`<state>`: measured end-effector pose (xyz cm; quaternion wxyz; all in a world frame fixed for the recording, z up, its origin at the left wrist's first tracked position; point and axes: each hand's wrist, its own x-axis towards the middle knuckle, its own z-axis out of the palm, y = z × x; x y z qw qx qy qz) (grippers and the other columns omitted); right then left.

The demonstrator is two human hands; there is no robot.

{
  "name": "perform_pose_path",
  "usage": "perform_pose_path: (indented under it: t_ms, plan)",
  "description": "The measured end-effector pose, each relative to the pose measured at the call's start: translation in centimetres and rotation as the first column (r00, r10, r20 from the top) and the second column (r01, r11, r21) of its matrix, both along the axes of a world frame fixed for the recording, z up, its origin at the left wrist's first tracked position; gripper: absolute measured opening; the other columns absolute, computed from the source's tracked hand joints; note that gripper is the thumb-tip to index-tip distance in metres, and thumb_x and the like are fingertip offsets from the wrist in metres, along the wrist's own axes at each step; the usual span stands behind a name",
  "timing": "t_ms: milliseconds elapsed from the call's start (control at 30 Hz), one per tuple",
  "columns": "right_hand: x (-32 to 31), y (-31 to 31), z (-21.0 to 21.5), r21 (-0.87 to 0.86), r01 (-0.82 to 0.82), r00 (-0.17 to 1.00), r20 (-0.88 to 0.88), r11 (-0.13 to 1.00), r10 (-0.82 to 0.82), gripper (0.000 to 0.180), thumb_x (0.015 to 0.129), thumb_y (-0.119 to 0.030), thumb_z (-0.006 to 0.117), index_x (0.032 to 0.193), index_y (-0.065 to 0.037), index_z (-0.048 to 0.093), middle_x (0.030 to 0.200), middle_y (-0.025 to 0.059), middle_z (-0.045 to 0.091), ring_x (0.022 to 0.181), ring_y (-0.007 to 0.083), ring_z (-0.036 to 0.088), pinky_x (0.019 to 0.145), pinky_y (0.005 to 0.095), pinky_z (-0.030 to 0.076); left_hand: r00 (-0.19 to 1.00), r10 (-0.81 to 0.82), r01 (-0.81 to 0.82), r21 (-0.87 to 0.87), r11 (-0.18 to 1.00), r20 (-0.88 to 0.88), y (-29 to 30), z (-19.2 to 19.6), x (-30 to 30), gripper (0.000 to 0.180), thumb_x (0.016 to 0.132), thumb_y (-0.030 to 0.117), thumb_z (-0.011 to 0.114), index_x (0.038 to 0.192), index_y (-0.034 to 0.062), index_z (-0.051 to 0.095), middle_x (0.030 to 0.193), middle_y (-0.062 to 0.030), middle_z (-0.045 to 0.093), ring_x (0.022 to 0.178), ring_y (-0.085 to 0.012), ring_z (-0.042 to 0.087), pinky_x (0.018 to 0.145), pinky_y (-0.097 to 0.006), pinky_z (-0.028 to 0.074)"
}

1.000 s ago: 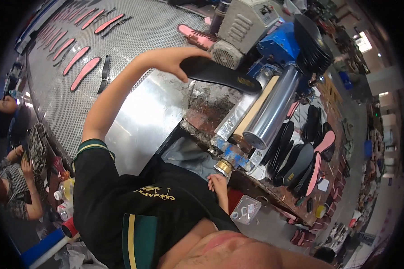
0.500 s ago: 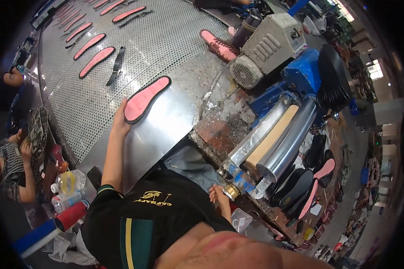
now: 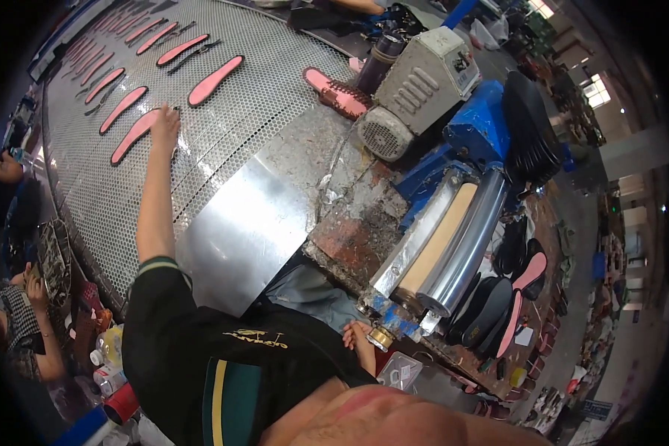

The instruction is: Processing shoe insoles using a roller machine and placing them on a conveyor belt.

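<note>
My left hand (image 3: 166,128) reaches out over the perforated metal table, its fingers closed around a black strap (image 3: 175,154) that the hand and wrist mostly hide. Just left of it lies a pink-topped insole (image 3: 132,139) with a dark rim. Another pink insole (image 3: 215,82) rests on the mesh beyond the hand, to its right. Down by my body, my right hand (image 3: 358,337) is loosely closed with nothing seen in it, beside the brass knob (image 3: 380,340) of a roller machine (image 3: 464,238).
Several pink insoles and straps line the mesh at the far left. A grey motor (image 3: 424,82) stands behind the rollers. Black soles (image 3: 490,312) lie right of the machine. Bottles (image 3: 110,360) and a seated person (image 3: 22,320) are at the left. Smooth sheet metal (image 3: 238,230) covers the near table.
My left hand has set its pink insole on the mesh, let go and moved left to the strap. My right hand stays by the knob. The whole view has shifted slightly.
</note>
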<state>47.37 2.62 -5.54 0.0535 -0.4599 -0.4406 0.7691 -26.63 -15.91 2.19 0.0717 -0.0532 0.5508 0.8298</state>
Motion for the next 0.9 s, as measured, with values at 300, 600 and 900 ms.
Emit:
perform_pose_path:
  t_ms: [300, 600, 900]
  plan:
    - [5.4, 1.0, -7.7, 0.077, -0.164, 0.978, 0.141, 0.983, 0.152, 0.035, 0.095, -0.039, 0.056, 0.089, -0.006, 0.064, 0.066, 0.0045, 0.064, 0.054, 0.0094, 0.057, 0.048, 0.0227, 0.044, 0.789, -0.611, 0.587, -0.217, 0.780, -0.063, 12.2, -0.2, 25.9, 0.018, 0.094, 0.017, 0.058, 0.086, 0.0013, 0.062, 0.066, -0.0021, 0.058, 0.049, -0.0067, 0.047, 0.045, -0.021, 0.036]
    - [3.6, 9.8, 24.4, 0.788, 0.089, 0.973, 0.061, 0.609, -0.222, 0.013, 0.089, -0.008, 0.063, 0.102, -0.004, 0.063, 0.082, -0.0019, 0.063, 0.074, 0.0044, 0.058, 0.065, 0.0216, 0.047, 0.687, -0.647, 0.242, -0.734, 0.634, -0.332, 13.1, -2.5, 31.2, 0.027, 0.097, 0.023, 0.056, 0.087, -0.0011, 0.063, 0.066, -0.0030, 0.055, 0.062, -0.0116, 0.048, 0.060, -0.027, 0.041]
    - [9.6, 13.2, 18.5, 0.879, -0.320, 0.437, 0.468, 0.353, -0.768, 0.083, 0.074, -0.039, 0.077, 0.133, 0.006, 0.042, 0.116, 0.0277, 0.056, 0.107, 0.0434, 0.056, 0.089, 0.0471, 0.047, 0.604, -0.709, 0.121, -0.837, 0.533, -0.364, 13.8, -3.4, 32.3, 0.026, 0.095, 0.027, 0.057, 0.090, 0.0025, 0.065, 0.072, -0.0099, 0.064, 0.064, -0.0211, 0.058, 0.063, -0.034, 0.047]
